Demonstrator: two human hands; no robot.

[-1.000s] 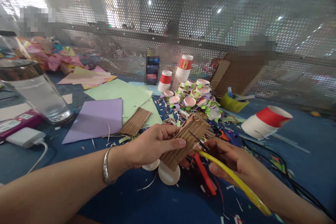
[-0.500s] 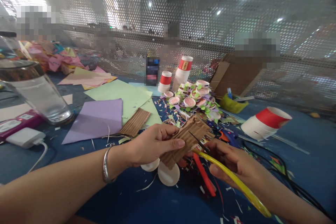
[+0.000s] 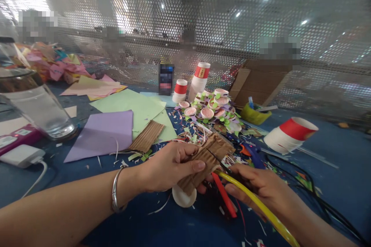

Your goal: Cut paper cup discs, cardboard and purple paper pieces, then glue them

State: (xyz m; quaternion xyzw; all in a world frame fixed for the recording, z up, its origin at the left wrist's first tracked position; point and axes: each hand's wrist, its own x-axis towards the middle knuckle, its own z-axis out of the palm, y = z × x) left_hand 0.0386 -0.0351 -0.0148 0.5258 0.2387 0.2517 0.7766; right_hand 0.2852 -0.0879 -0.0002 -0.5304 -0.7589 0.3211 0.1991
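A piece of corrugated cardboard [image 3: 193, 175] is pinched between the thumb and fingers of my left hand [image 3: 176, 164], which wears a silver bangle [image 3: 116, 191]. My right hand [image 3: 257, 185] is closed around scissors with a long curved yellow handle [image 3: 255, 198]. One dark blade lies across the face of the cardboard; the other is hidden. On the table below the cardboard is a white paper disc [image 3: 184, 197], partly covered by it. A red stick-like tool [image 3: 224, 197] lies between my hands.
Paper scraps surround a heap of small cup-base pieces [image 3: 207, 113]. Red-and-white paper cups [image 3: 290, 135] stand or lie around. Purple paper [image 3: 101, 131], another cardboard strip [image 3: 147, 137] and a glass of water [image 3: 43, 104] are on the left. A glue gun [image 3: 253, 154] and black cables [image 3: 304, 185] are at right.
My left hand and the cardboard have shifted slightly lower in view. One of two white discs is now hidden from sight. The scissor blade stays against the cardboard.
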